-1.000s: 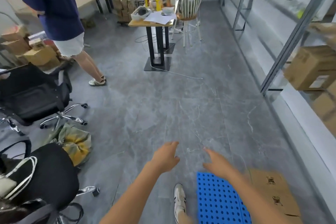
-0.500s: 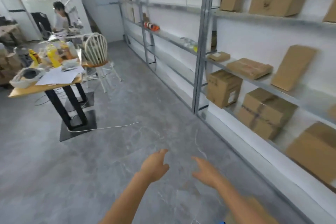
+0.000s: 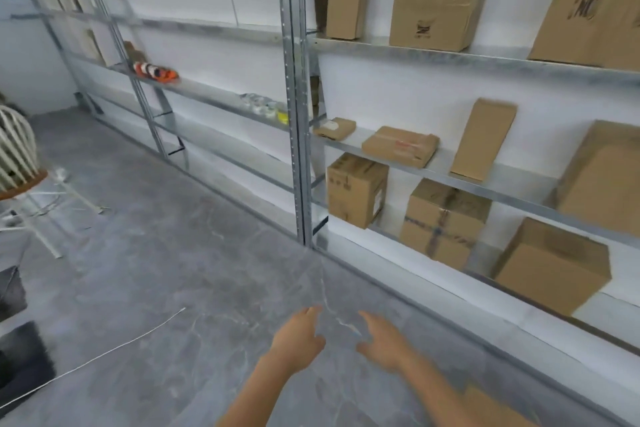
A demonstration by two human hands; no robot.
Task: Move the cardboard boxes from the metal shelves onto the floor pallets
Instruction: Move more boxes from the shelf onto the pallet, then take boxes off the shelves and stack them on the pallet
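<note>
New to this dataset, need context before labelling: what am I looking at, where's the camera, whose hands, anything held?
There is no machine here. A person does the job with bare hands, and the camera sits on their head, looking forward and down, so the arms come in from the bottom edge. The left hand and the right hand are both held out over the grey floor, fingers relaxed, holding nothing. On the right stand the metal shelves. Cardboard boxes sit on several levels: a large box on the top level, a flat parcel in the middle, a taped box lower down. Those are what must go onto the floor pallets; no pallet shows in this view. At the left edge is a white chair. The picture is somewhat blurred.
</note>
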